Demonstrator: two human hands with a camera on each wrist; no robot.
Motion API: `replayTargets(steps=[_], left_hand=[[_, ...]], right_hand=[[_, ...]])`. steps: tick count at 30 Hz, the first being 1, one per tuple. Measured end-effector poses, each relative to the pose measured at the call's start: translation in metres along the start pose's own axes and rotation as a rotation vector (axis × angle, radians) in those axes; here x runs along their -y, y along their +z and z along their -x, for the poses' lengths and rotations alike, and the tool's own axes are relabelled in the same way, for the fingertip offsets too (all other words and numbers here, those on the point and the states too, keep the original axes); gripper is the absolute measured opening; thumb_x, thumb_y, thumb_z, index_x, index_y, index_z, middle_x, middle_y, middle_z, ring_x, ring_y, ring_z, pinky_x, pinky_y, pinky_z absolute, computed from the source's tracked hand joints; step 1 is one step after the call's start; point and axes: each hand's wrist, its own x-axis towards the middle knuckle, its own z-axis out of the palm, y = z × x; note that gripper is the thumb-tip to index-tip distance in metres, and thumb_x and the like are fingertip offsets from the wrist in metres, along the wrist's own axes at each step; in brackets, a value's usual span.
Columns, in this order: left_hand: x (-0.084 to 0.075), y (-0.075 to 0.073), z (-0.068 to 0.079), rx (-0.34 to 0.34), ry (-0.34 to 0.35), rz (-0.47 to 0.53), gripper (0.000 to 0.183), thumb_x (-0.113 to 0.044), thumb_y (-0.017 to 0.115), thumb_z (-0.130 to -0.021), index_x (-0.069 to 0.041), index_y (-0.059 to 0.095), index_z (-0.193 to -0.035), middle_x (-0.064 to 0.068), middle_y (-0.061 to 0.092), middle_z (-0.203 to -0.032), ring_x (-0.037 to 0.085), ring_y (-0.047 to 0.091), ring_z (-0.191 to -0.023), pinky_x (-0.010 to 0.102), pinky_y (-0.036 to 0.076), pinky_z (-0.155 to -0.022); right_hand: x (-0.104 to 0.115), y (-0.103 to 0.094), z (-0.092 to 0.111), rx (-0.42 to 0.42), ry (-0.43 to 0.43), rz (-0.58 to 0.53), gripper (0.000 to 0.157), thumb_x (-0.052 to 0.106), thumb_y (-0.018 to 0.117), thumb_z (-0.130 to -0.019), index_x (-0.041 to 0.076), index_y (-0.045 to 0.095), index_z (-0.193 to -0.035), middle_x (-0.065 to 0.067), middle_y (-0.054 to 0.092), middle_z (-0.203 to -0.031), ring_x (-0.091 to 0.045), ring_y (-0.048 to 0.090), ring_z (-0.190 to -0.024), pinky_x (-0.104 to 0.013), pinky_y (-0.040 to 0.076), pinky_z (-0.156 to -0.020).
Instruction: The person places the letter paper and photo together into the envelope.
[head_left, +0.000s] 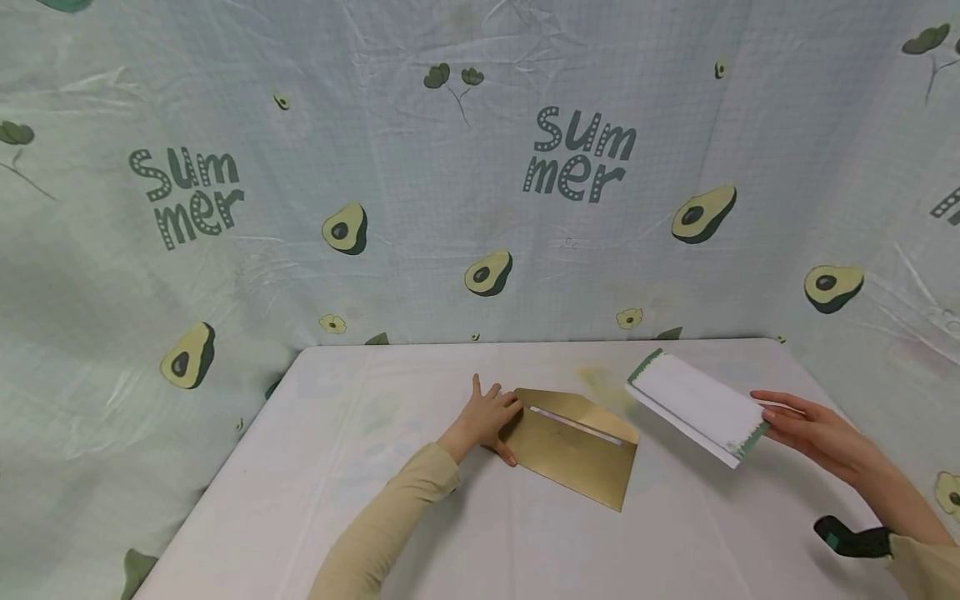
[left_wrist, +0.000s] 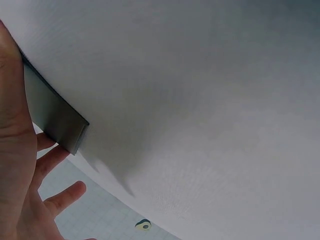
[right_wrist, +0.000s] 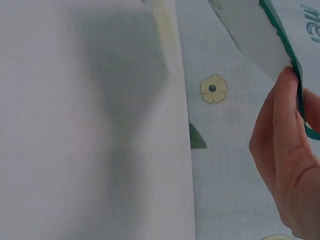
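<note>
On the table lies a gold envelope point(head_left: 573, 462) with its pointed flap raised toward the far side. A narrow white strip shows along the envelope's opening. My left hand point(head_left: 487, 417) grips the envelope's left end, thumb at the near edge and fingers at the far corner. In the left wrist view the envelope point(left_wrist: 55, 112) runs between palm and fingertips. To the right, my right hand point(head_left: 817, 433) pinches the right end of a folded white card point(head_left: 697, 400) with green decorated ends. The right wrist view shows this card point(right_wrist: 260, 42) held above the tabletop, between thumb and fingers.
The white-covered table point(head_left: 360, 467) ends at a pale curtain point(head_left: 420, 167) printed with avocados and "summer". A black strap device point(head_left: 851, 537) sits on the right wrist.
</note>
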Motion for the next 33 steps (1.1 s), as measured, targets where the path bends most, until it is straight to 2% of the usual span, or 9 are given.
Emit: replayTargets(steps=[4, 8, 12, 15, 17, 22, 26, 30, 33], left_hand=[[0.0, 0.001, 0.0, -0.001, -0.001, 0.001, 0.102, -0.078, 0.057, -0.049, -0.02, 0.041, -0.132, -0.003, 0.045, -0.131, 0.024, 0.04, -0.122, 0.062, 0.027, -0.097], [0.001, 0.001, 0.0, 0.003, -0.008, -0.004, 0.103, -0.078, 0.058, -0.049, -0.021, 0.04, -0.132, -0.003, 0.045, -0.132, 0.024, 0.04, -0.122, 0.062, 0.028, -0.098], [0.0, 0.001, 0.001, 0.014, -0.011, -0.013, 0.104, -0.08, 0.057, -0.048, -0.022, 0.039, -0.132, -0.004, 0.044, -0.133, 0.023, 0.04, -0.122, 0.061, 0.028, -0.098], [0.0, 0.001, 0.001, 0.017, -0.014, -0.01, 0.104, -0.08, 0.057, -0.048, -0.023, 0.039, -0.133, -0.004, 0.043, -0.134, 0.022, 0.04, -0.123, 0.061, 0.027, -0.099], [0.0, 0.001, 0.0, 0.015, -0.016, -0.01, 0.103, -0.079, 0.057, -0.049, -0.023, 0.038, -0.133, -0.004, 0.043, -0.134, 0.022, 0.04, -0.123, 0.061, 0.027, -0.099], [-0.001, 0.004, -0.001, -0.006, -0.015, -0.003, 0.103, -0.079, 0.058, -0.048, -0.022, 0.04, -0.132, -0.004, 0.044, -0.133, 0.023, 0.04, -0.122, 0.061, 0.027, -0.099], [-0.001, 0.005, 0.0, -0.015, -0.011, 0.003, 0.103, -0.079, 0.058, -0.048, -0.021, 0.04, -0.132, -0.003, 0.044, -0.132, 0.023, 0.04, -0.122, 0.061, 0.027, -0.098], [0.0, 0.004, 0.001, -0.019, -0.015, 0.007, 0.102, -0.078, 0.059, -0.048, -0.021, 0.04, -0.131, -0.003, 0.044, -0.132, 0.024, 0.04, -0.122, 0.061, 0.026, -0.098], [0.0, 0.003, 0.001, -0.014, -0.018, 0.005, 0.103, -0.078, 0.058, -0.049, -0.021, 0.039, -0.132, -0.003, 0.043, -0.133, 0.024, 0.039, -0.123, 0.061, 0.026, -0.098]], right_hand=[[-0.002, 0.008, -0.014, -0.082, -0.002, -0.044, 0.038, 0.0, 0.033, -0.095, 0.024, 0.056, -0.114, 0.013, 0.061, -0.108, -0.004, 0.061, -0.096, -0.02, 0.05, -0.079], [-0.003, 0.019, -0.031, -0.2, 0.032, -0.008, 0.03, 0.006, 0.041, -0.094, 0.027, 0.057, -0.107, 0.013, 0.062, -0.1, -0.004, 0.063, -0.089, -0.021, 0.052, -0.075], [-0.009, 0.03, -0.05, -0.304, 0.093, 0.158, 0.02, 0.017, 0.049, -0.092, 0.033, 0.054, -0.102, 0.018, 0.061, -0.091, -0.001, 0.062, -0.082, -0.021, 0.053, -0.07], [-0.017, 0.036, -0.063, -0.355, 0.131, 0.297, 0.015, 0.026, 0.052, -0.09, 0.033, 0.051, -0.103, 0.021, 0.058, -0.088, 0.0, 0.061, -0.078, -0.022, 0.053, -0.068], [-0.023, 0.037, -0.072, -0.373, 0.141, 0.36, 0.018, 0.029, 0.052, -0.089, 0.028, 0.052, -0.107, 0.021, 0.057, -0.086, 0.0, 0.061, -0.077, -0.024, 0.054, -0.068], [-0.036, 0.036, -0.088, -0.414, 0.134, 0.478, 0.042, 0.036, 0.052, -0.088, 0.009, 0.048, -0.12, 0.021, 0.054, -0.087, 0.001, 0.06, -0.074, -0.027, 0.054, -0.067], [-0.039, 0.033, -0.096, -0.444, 0.156, 0.537, 0.05, 0.034, 0.053, -0.089, 0.002, 0.043, -0.126, 0.018, 0.055, -0.091, 0.004, 0.058, -0.074, -0.026, 0.054, -0.068], [-0.037, 0.033, -0.099, -0.397, 0.173, 0.593, 0.053, 0.023, 0.051, -0.091, -0.005, 0.033, -0.131, 0.002, 0.057, -0.099, 0.004, 0.055, -0.076, -0.027, 0.053, -0.07], [-0.037, 0.032, -0.101, -0.366, 0.17, 0.621, 0.048, 0.014, 0.05, -0.091, -0.008, 0.033, -0.13, -0.015, 0.055, -0.107, 0.003, 0.054, -0.076, -0.026, 0.053, -0.07]])
